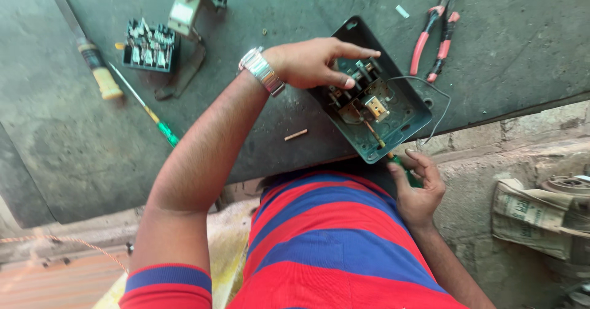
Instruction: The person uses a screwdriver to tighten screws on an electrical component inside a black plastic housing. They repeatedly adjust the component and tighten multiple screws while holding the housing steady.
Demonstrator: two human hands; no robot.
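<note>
An open green switch box (402, 121) lies tilted at the near edge of the dark worktable (74, 161), its metal contacts and terminals exposed. The left hand (310, 63) rests on the box's far end, thumb and fingers pinching the fittings inside. The right hand (418, 189) is just below the box's near corner, fingers curled around the green handle of a screwdriver (384, 146) whose shaft reaches up into the box. A thin grey wire (439, 109) loops out of the box to the right of the left hand. Beyond it lie red-handled pliers (433, 35). Well left of the left hand sit a green-handled screwdriver (147, 109), a yellow-handled tool (98, 69) and a black terminal block (149, 46).
</note>
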